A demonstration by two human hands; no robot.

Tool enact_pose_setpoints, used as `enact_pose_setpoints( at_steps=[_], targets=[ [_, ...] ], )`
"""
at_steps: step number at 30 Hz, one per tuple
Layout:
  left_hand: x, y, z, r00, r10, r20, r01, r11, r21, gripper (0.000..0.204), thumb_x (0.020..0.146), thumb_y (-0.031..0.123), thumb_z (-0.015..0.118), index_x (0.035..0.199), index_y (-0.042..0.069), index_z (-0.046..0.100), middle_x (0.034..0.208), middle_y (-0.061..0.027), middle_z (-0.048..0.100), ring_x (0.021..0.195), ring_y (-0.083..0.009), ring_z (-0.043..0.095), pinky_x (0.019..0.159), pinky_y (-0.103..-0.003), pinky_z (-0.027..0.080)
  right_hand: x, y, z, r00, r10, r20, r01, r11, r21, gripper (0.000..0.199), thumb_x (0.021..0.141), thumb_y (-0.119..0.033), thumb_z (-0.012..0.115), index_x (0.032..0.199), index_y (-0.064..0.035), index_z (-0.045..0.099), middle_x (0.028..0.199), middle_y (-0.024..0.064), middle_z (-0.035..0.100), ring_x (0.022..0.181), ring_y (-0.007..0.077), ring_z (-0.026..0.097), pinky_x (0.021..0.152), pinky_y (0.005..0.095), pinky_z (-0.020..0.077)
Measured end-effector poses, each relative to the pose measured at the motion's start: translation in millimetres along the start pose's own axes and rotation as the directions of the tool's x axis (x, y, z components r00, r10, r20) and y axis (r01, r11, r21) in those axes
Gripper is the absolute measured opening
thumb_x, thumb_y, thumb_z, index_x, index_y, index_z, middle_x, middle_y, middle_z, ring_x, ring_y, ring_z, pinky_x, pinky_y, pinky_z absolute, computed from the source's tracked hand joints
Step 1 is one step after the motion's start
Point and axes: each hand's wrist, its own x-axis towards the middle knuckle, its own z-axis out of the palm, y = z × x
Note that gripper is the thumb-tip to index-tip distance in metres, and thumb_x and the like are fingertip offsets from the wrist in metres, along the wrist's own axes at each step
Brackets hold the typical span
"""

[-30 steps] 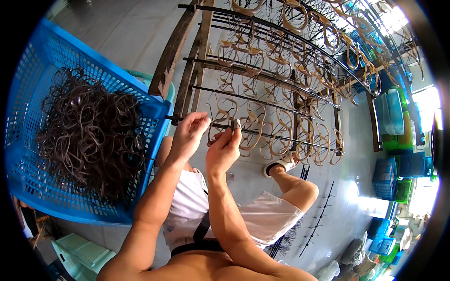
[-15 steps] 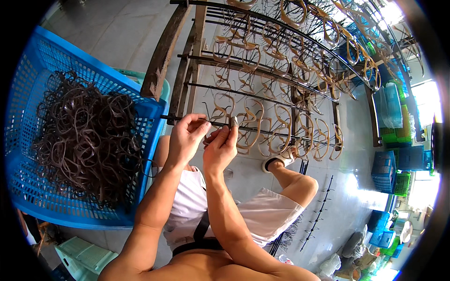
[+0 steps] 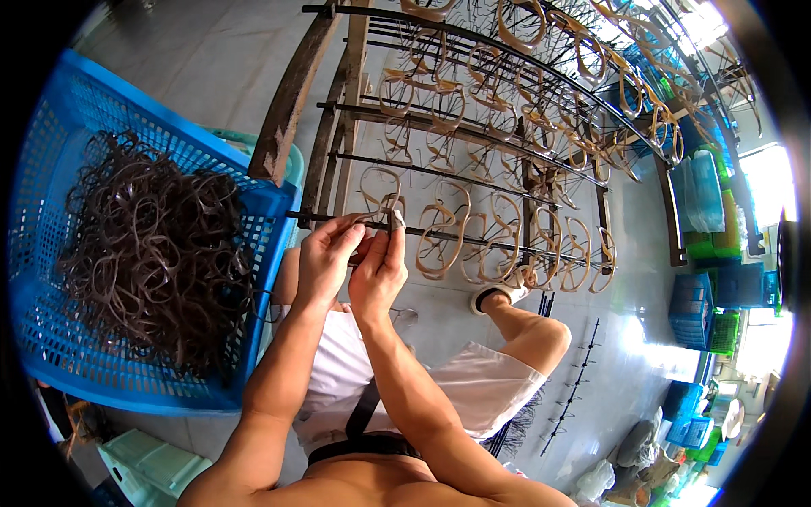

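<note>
Just beyond my knees, my hands work close together at the left part of a dark rod [image 3: 448,233] on a rack. Thumb and fingers of my left hand [image 3: 323,264] are pinched at the lower edge of an amber eyeglass frame [image 3: 380,171]. My right hand [image 3: 379,272] is closed on the same frame from the right, a pale wrap on one fingertip. Its upper rim shows above the rod; the lower part is hidden behind my fingers. Right of my hands, another amber eyeglass frame [image 3: 445,270] hangs on the rod, with several more along it.
A blue perforated basket [image 3: 258,338] at the left holds a tangled heap of glossy dark brown curved pieces [image 3: 160,253]. Wooden rack posts [image 3: 291,110] carry more rods of hanging frames. A thin rod [image 3: 574,389] lies on the floor at right. A pale green stool [image 3: 152,460] stands lower left.
Both hands have shifted left along the rod, and the eyeglass frame between them has moved left too. A wider gap now separates it from the neighbouring frame.
</note>
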Motion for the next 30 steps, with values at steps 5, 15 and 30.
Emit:
enact_pose_setpoints(
  at_steps=[5,15,30],
  targets=[
    [2.6,-1.3,-5.4,0.995,-0.093,0.017,0.095,0.988,-0.123,0.020,0.089,0.016,0.057,0.098,-0.001,0.063,0.084,-0.0070,0.065,0.074,-0.0115,0.060,0.067,-0.024,0.048,1.0,5.5,-2.6,0.993,-0.074,0.087,0.077,0.996,-0.037,0.021,0.093,-0.008,0.045,0.110,0.0022,0.051,0.059,0.0086,0.059,0.049,0.0150,0.056,0.045,0.0286,0.0455],
    [-0.4,2.2,5.2,0.976,-0.189,-0.105,0.154,0.949,-0.276,0.020,0.085,0.017,0.063,0.094,0.000,0.060,0.079,-0.0074,0.063,0.070,-0.0146,0.060,0.065,-0.027,0.047,2.5,12.2,-9.1,0.959,-0.251,0.130,0.269,0.952,-0.144,0.028,0.092,-0.007,0.045,0.118,0.0036,0.048,0.071,0.0124,0.063,0.056,0.0199,0.062,0.050,0.0309,0.0496],
    [20.0,4.7,-26.8,0.903,0.421,-0.087,-0.309,0.776,0.551,0.016,0.086,0.014,0.057,0.095,0.001,0.060,0.085,-0.0082,0.063,0.085,-0.0195,0.060,0.079,-0.031,0.045,24.7,-35.1,-198.3,0.373,0.290,0.881,0.087,0.935,-0.344,0.047,0.086,-0.017,0.062,0.127,-0.0024,0.043,0.113,0.0147,0.059,0.104,0.0190,0.059,0.084,0.0282,0.0480]
  ],
)
